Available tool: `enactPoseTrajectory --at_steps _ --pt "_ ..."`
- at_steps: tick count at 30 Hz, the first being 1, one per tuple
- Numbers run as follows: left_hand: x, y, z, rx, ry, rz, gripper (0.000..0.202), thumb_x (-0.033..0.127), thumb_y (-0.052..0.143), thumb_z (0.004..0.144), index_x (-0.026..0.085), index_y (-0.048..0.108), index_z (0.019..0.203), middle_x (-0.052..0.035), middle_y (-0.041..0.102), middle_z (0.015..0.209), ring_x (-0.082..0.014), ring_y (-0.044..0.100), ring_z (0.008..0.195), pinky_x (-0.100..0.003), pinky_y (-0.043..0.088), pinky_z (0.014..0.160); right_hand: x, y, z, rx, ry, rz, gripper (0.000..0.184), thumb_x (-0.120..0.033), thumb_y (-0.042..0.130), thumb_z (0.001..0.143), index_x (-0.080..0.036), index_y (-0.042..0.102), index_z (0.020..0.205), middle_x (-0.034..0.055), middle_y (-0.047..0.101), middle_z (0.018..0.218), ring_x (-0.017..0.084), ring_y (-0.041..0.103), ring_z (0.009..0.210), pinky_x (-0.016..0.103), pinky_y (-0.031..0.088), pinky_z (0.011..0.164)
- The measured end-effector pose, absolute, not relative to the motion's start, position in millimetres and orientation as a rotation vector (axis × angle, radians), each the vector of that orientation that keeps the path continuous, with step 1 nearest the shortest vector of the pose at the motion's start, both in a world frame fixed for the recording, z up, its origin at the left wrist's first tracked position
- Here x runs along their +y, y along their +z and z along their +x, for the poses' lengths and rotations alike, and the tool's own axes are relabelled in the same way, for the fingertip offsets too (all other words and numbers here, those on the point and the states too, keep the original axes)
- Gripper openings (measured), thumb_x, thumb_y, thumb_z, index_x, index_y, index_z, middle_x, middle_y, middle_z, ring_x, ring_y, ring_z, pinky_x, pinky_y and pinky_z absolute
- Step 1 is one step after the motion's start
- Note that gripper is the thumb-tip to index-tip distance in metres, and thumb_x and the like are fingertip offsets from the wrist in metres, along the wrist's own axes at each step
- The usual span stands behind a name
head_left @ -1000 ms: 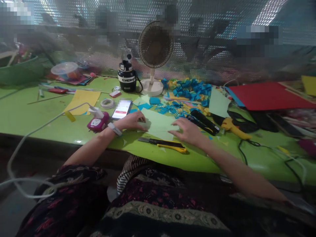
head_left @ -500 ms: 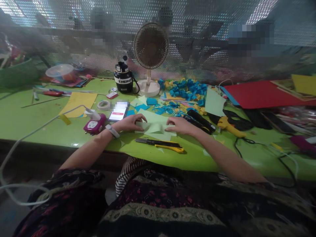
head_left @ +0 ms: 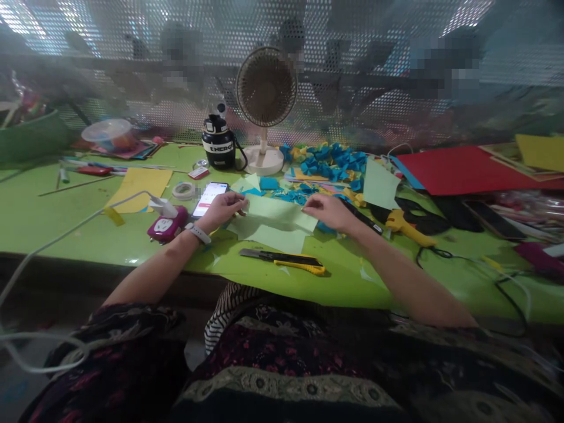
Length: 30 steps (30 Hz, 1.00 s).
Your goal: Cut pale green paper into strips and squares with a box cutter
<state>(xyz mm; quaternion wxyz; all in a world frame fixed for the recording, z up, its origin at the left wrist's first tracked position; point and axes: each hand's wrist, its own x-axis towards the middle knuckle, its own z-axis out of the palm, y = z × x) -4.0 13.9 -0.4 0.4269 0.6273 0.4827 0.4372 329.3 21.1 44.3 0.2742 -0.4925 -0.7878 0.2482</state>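
Pale green sheet (head_left: 277, 210) spans between both hands over the table (head_left: 229, 267), long axis left-right, left hand (head_left: 224, 210) pinching its left end, right hand (head_left: 330, 212) its right, neither clearly nearer, cutter (head_left: 282, 258) just nearside

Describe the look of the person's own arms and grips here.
The left grip and right grip are ungloved, the forearms bare. A whitish wristband is worn on the left. The left sleeve is dark and loose, with pinkish and beige motifs; the right sleeve is dark too, its print hard to make out.
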Motion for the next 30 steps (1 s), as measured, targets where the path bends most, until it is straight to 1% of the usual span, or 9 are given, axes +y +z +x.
enactPoseTrajectory --at_steps 2,6,11,16,20,22,25,28,30 --pt "16 -2 -5 1.259 1.138 1.567 0.042 0.054 0.080 0.077 0.017 0.069 0.094 -0.0057 0.074 0.082 -0.0159 0.070 0.066 -0.024 0.050 0.055 44 58 334 -1.962 0.664 -1.407 0.016 -0.034 0.075 0.081 -0.021 0.066 0.078 0.0024 0.068 0.072 0.017 0.061 0.065 0.032 0.052 0.063" --pt "19 -7 -7 1.328 1.089 1.739 0.026 0.042 0.074 0.082 0.018 0.072 0.092 -0.0063 0.076 0.085 -0.0173 0.072 0.071 -0.030 0.056 0.069 90 83 340 -1.752 0.635 -1.634 0.014 -0.025 0.080 0.079 -0.018 0.068 0.075 0.0021 0.065 0.066 0.016 0.060 0.058 0.030 0.052 0.059" --pt "20 -10 -11 1.399 0.995 2.029 0.020 0.035 0.067 0.086 0.018 0.075 0.094 -0.0077 0.078 0.091 -0.0201 0.071 0.083 -0.034 0.056 0.077 119 83 325 -1.801 0.545 -1.893 0.014 -0.022 0.085 0.073 -0.014 0.074 0.077 0.0068 0.071 0.068 0.022 0.070 0.068 0.031 0.055 0.066" --pt "20 -9 -13 1.413 0.950 2.154 0.017 0.032 0.065 0.089 0.019 0.075 0.094 -0.0080 0.077 0.098 -0.0192 0.069 0.085 -0.033 0.055 0.078 130 72 311 -1.899 0.466 -1.932 0.012 -0.022 0.081 0.080 -0.012 0.078 0.086 0.0109 0.077 0.079 0.024 0.075 0.078 0.032 0.057 0.077" --pt "18 -6 -13 1.449 0.860 2.246 0.029 0.044 0.072 0.088 0.018 0.075 0.100 -0.0104 0.073 0.101 -0.0219 0.067 0.087 -0.036 0.054 0.081 138 70 318 -1.973 0.384 -1.991 0.008 -0.019 0.075 0.083 -0.012 0.078 0.086 0.0134 0.078 0.085 0.025 0.075 0.085 0.033 0.056 0.083" --pt "16 -5 -12 1.445 0.785 2.322 0.043 0.054 0.079 0.080 0.019 0.074 0.104 -0.0107 0.071 0.105 -0.0250 0.066 0.093 -0.038 0.053 0.086 139 70 322 -2.009 0.293 -2.042 0.009 -0.019 0.073 0.084 -0.012 0.078 0.087 0.0156 0.078 0.090 0.028 0.074 0.092 0.036 0.055 0.086" --pt "14 -5 -10 1.428 0.683 2.424 0.059 0.062 0.088 0.068 0.020 0.073 0.107 -0.0107 0.068 0.110 -0.0296 0.064 0.104 -0.041 0.050 0.095 128 66 323 -2.054 0.055 -2.034 0.016 -0.021 0.069 0.087 -0.012 0.077 0.098 0.0211 0.076 0.108 0.035 0.070 0.104 0.043 0.054 0.091" --pt "14 -7 -8 1.434 0.642 2.448 0.065 0.064 0.089 0.065 0.019 0.072 0.108 -0.0117 0.066 0.112 -0.0320 0.061 0.108 -0.044 0.048 0.098 104 57 320 -2.219 -0.071 -1.766 0.027 -0.028 0.068 0.089 -0.013 0.073 0.110 0.0227 0.070 0.120 0.037 0.065 0.112 0.046 0.052 0.094" --pt "15 -8 -8 1.414 0.641 2.433 0.065 0.064 0.088 0.066 0.018 0.071 0.108 -0.0123 0.065 0.113 -0.0323 0.061 0.108 -0.045 0.048 0.098 83 49 318 -2.441 0.069 -1.533 0.031 -0.036 0.069 0.089 -0.016 0.072 0.113 0.0185 0.071 0.118 0.035 0.065 0.109 0.044 0.052 0.093"
